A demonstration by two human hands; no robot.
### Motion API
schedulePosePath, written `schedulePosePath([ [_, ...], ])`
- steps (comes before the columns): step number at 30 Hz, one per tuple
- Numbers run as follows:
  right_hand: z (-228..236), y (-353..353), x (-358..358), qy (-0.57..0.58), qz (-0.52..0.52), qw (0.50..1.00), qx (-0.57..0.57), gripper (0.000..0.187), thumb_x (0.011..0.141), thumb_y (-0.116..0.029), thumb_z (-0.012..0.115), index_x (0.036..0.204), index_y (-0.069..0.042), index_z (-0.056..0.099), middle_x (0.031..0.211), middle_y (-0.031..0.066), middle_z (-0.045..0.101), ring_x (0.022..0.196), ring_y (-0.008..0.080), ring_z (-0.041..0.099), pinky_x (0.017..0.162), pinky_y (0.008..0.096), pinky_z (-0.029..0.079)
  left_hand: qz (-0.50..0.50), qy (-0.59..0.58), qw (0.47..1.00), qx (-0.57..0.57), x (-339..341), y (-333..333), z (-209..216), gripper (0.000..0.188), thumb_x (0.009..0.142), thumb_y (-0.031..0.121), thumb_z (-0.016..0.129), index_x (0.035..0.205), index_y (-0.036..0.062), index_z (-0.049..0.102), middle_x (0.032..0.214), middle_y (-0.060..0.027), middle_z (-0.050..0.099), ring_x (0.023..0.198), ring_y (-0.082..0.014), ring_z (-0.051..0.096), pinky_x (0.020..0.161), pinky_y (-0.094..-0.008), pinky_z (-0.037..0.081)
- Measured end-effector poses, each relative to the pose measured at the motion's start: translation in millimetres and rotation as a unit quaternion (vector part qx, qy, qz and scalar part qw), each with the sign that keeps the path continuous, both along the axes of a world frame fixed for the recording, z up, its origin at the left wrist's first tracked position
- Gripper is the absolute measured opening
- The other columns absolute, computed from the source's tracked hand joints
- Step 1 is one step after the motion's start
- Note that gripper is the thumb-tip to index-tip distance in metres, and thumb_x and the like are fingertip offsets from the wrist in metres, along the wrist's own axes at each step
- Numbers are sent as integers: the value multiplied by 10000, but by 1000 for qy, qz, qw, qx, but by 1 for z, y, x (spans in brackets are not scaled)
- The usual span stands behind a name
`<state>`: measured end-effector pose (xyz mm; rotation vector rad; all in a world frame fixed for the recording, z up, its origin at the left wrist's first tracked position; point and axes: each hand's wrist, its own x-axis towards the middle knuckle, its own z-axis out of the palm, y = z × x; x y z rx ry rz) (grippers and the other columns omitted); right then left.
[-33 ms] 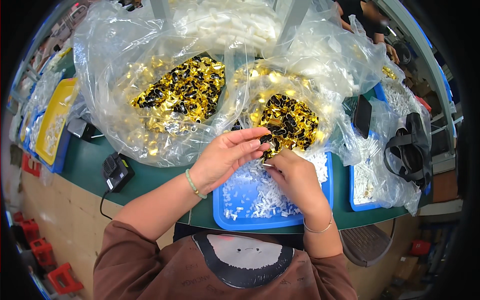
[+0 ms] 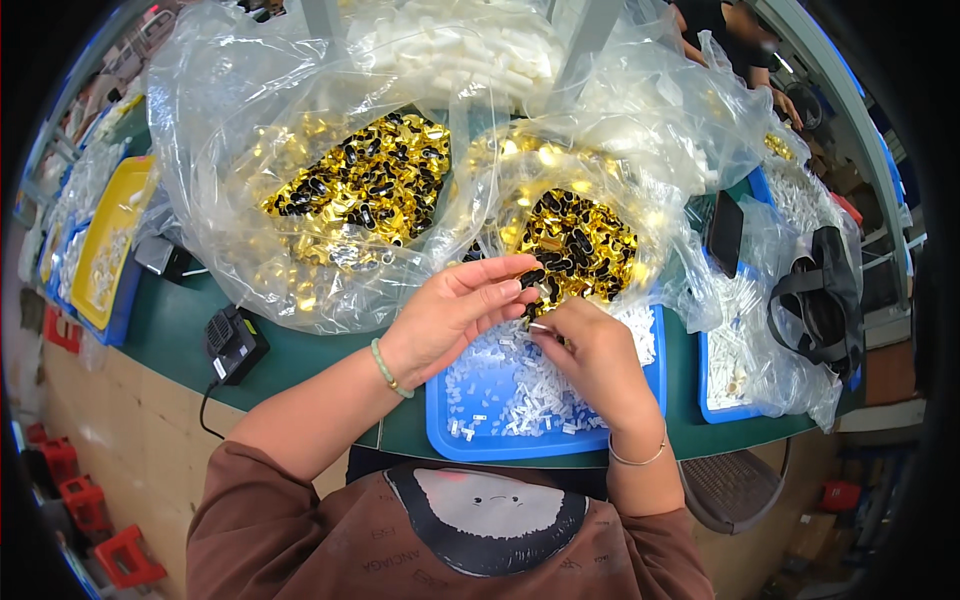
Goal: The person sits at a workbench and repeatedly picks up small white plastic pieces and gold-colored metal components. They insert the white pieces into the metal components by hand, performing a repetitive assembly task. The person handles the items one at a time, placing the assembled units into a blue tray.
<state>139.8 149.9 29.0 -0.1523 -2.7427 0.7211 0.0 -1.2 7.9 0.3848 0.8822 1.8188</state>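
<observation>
Black and gold, the small piece (image 2: pixel 534 279) at the centre of the frame is partly hidden by the left hand (image 2: pixel 458 308) pinching it; the right hand (image 2: pixel 592 350) grips a white sliver (image 2: pixel 539 326), mostly covered.

A small, glossy black-and-gold piece (image 2: pixel 533 278) sits at the fingertips of the left hand (image 2: pixel 450 312), partly covered by them. Just below it, a slim white strip (image 2: pixel 540 326) pokes out leftward, nearly level, from the right hand's (image 2: pixel 598 352) pinched fingertips.
</observation>
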Motion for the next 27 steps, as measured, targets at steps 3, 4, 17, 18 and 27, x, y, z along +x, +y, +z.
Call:
schedulePosePath([
  [3, 10, 1, 1, 19, -49, 992, -113, 130, 776, -24, 728, 894, -15, 674, 795, 102, 653, 670, 212, 627, 590, 314, 482, -7, 1, 1000, 2, -1, 1, -3, 379, 969, 89, 571, 1336, 10, 517, 1305, -68, 580, 1105, -129, 598, 973, -260, 489],
  [4, 13, 0, 2, 20, -72, 985, -154, 127, 784, -22, 730, 898, -9, 676, 790, 100, 657, 651, 187, 615, 580, 298, 472, -9, 2, 1000, 1, -1, 1, -5, 383, 969, 88, 572, 1340, 12, 514, 1309, -65, 578, 1097, -125, 598, 972, -260, 488],
  [17, 17, 0, 1, 92, -79, 963, -241, 95, 816, -3, 719, 903, 4, 679, 849, 27, 611, 599, 54, 455, 521, 205, 364, -28, -1, 1000, 10, 5, 3, -4, 385, 956, 55, 579, 1333, 1, 518, 1288, -72, 583, 1106, -130, 596, 976, -274, 494],
  [18, 15, -2, 0, 105, -74, 964, -234, 98, 815, -1, 719, 905, 3, 680, 854, 30, 613, 596, 55, 461, 520, 205, 369, -31, 1, 999, 6, 6, 3, -4, 378, 957, 56, 578, 1326, -1, 524, 1282, -75, 586, 1108, -131, 596, 976, -276, 495],
  [27, 11, -8, -3, 142, -93, 967, -189, 103, 811, 7, 715, 905, -4, 675, 958, 75, 652, 572, 48, 477, 499, 202, 390, -50, -27, 998, 2, 8, 4, -11, 352, 978, 62, 539, 1315, -37, 520, 1275, -113, 584, 1161, -166, 580, 1042, -300, 469],
])
